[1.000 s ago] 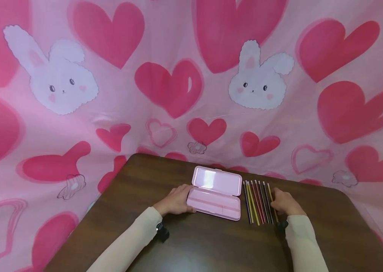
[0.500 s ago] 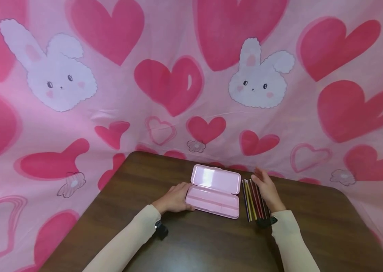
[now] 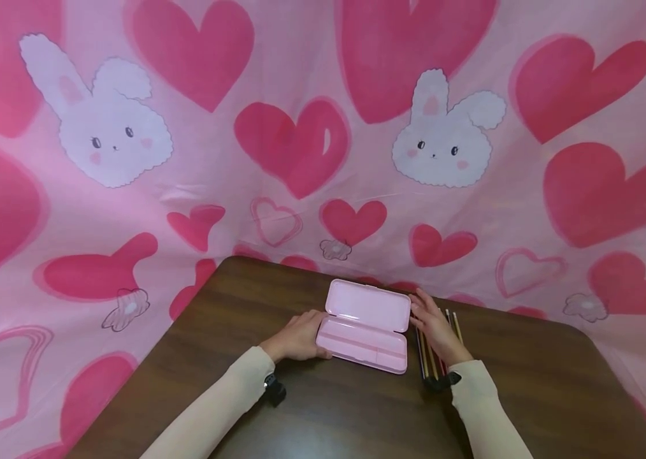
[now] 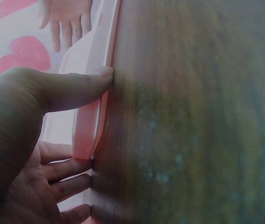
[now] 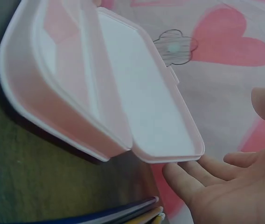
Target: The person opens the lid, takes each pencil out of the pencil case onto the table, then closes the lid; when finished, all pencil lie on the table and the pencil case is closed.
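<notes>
A pink pencil case point(image 3: 360, 345) lies unfolded on the table, its lid point(image 3: 369, 306) tipped back and its divided tray bare. My left hand point(image 3: 298, 336) holds the left end, with the thumb point(image 4: 88, 86) along the front wall and fingers bent against the end. At the right edge of the lid is my right hand point(image 3: 434, 326); its fingers are extended, their tips right at the lid's corner in the right wrist view. Under that hand and wrist lie several pencils point(image 3: 426, 360), partly hidden; a few pencil ends point(image 5: 158, 212) show in the right wrist view.
The dark wooden table point(image 3: 323, 414) has rounded back corners. Behind it hangs a pink cloth point(image 3: 277, 166) printed with hearts and rabbits. Each wrist wears a small black camera point(image 3: 274, 390).
My right hand has gone from the rightmost pencil, up and left over the row, to the lid's right edge. The left hand keeps its place on the pencil case.
</notes>
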`<state>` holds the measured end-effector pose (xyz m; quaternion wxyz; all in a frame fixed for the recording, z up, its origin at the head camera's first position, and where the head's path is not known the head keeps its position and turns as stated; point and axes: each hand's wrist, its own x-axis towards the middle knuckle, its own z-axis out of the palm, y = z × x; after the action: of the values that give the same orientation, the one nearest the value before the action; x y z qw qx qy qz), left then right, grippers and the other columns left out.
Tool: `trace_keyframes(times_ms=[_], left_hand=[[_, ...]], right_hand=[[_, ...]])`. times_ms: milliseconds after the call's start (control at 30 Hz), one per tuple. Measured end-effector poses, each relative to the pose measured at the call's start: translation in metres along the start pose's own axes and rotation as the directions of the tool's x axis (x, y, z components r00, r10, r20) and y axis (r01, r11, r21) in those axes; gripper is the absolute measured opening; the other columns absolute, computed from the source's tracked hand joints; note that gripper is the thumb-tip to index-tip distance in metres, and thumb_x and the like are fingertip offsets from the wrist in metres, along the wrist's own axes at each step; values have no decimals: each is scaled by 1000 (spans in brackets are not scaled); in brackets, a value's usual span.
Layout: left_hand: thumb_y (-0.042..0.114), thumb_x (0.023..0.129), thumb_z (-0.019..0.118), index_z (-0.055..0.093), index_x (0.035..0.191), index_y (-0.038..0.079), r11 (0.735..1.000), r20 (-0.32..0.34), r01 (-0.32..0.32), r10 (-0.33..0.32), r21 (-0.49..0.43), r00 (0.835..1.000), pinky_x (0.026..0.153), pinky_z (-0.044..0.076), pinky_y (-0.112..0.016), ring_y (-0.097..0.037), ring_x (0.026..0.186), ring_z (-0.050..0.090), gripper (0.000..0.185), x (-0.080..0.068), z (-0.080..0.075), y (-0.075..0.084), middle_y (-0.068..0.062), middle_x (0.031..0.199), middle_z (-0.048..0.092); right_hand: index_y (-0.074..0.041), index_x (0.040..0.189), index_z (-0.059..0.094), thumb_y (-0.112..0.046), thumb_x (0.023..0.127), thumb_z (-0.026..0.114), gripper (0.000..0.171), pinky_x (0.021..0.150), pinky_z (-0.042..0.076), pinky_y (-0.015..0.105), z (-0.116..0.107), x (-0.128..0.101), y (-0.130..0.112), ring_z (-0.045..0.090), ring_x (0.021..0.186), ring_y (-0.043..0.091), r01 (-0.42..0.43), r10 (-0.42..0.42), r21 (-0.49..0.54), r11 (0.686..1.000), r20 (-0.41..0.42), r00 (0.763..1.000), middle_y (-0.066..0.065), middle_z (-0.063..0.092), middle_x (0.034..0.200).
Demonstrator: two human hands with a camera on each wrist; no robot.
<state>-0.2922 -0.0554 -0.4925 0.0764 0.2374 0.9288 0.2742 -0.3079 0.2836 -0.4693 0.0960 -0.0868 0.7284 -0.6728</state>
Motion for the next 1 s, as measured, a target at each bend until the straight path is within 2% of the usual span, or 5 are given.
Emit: trace_keyframes(times_ms=[233, 467, 667, 833, 1000], left_hand=[[41, 77, 85, 45, 147, 12, 1000, -8, -4, 4, 14, 1000, 119, 34, -51, -28, 133, 51, 86, 2, -1, 1, -8, 142, 54], [41, 77, 86, 47, 145, 12, 1000, -7, 1, -1, 14, 1000, 118, 35, -51, -27, 130, 52, 83, 0, 2, 0, -7, 139, 56], [42, 77, 85, 48, 144, 11, 1000, -12, -10, 10, 24, 1000, 117, 37, -51, -27, 130, 53, 83, -1, 3, -1, -8, 139, 57], [42, 77, 85, 49, 143, 10, 999, -14, -26, 26, 43, 1000, 115, 38, -51, -29, 130, 54, 82, -1, 4, -1, -9, 138, 58], [42, 76, 86, 48, 142, 8, 999, -23, -5, 6, 49, 1000, 116, 37, -52, -30, 132, 51, 83, 0, 4, 0, -10, 138, 57]], right_hand=[[3, 160, 4, -20, 109, 37, 65, 100, 43, 13, 1, -3, -10, 41, 137, 12, 58, -59, -19, 998, -38, 998, 30, 13, 165], [4, 156, 19, -18, 108, 40, 56, 99, 45, 19, 9, -8, -16, 48, 115, -7, 69, -72, -31, 997, -89, 993, 19, 33, 151], [4, 152, 30, -24, 109, 43, 53, 117, 35, 45, 15, -13, -21, 50, 114, -10, 78, -86, -90, 993, -87, 993, -6, 52, 133], [1, 148, 40, -26, 107, 46, 49, 123, 22, 63, 21, -16, -23, 52, 121, 2, 82, -97, -165, 983, -85, 992, 23, 51, 144], [-4, 143, 50, -26, 106, 52, 43, 115, 40, 56, 28, -14, -22, 55, 125, 26, 63, -95, -341, 938, -79, 992, 26, 54, 142]])
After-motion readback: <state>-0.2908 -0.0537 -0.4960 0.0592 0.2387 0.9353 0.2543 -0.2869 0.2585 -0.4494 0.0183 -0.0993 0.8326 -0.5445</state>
